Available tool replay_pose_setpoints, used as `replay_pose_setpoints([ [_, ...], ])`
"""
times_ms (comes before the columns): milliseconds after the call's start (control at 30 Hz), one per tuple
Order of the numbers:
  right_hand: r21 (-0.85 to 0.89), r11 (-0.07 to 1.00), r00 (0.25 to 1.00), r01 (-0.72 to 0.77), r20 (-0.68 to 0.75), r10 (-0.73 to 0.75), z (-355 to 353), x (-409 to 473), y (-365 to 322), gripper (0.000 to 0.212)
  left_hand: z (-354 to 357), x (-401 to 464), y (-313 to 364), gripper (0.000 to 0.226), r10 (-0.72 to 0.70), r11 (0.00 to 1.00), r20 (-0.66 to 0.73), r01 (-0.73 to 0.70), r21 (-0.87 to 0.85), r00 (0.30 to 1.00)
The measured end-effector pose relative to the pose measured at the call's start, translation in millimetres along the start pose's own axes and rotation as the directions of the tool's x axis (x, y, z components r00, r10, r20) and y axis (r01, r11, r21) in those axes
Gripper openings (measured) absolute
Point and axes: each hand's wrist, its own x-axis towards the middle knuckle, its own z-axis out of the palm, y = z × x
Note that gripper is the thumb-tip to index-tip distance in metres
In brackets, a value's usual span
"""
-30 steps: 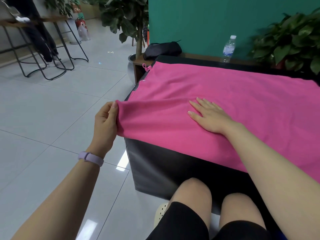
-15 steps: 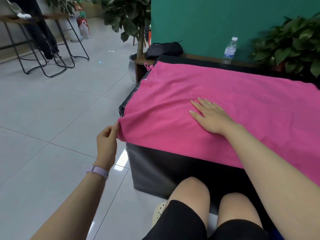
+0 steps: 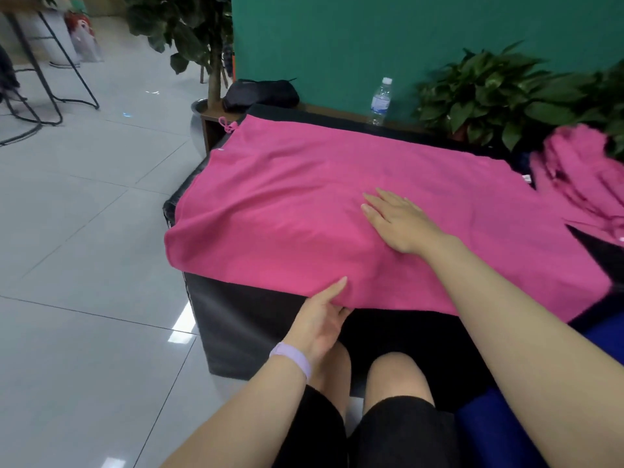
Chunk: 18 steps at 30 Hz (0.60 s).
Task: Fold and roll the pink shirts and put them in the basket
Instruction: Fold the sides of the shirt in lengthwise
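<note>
Fingers of the left hand (image 3: 322, 319) pinch the near hem of the pink shirt (image 3: 304, 211), thumb on top, the remaining fingers tucked beneath the edge that overhangs the black ottoman (image 3: 236, 319). Beyond them, the right hand (image 3: 398, 221) lies flat on the fabric, fingers straight and held close together, pressing the cloth down.

The shirt lies spread across the ottoman top. Its long axis runs left to right, crosswise to both sets of fingers; the drawstring end (image 3: 227, 125) points far-left of the right fingertips. Status, as judged: flattening stage only. No roll is started, and no basket is in view. A pile of pink garments (image 3: 580, 177) lies well to the right of the right hand.
</note>
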Motion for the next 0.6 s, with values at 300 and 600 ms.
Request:
replay_pose_setpoints([
  [300,-0.143,0.989,0.981,-0.041,-0.196,0.012,25.6,-64.8,40.5,0.067,-6.5,-12.1,-37.5,0.046,0.048,0.981,-0.216,-0.006,0.192,0.975],
  [600,-0.31,0.862,0.816,0.4,-0.307,-0.489,107.2,-115.6,-31.6,0.092,-26.2,-36.8,-20.7,0.06,0.04,0.995,-0.152,-0.026,0.095,0.988],
])
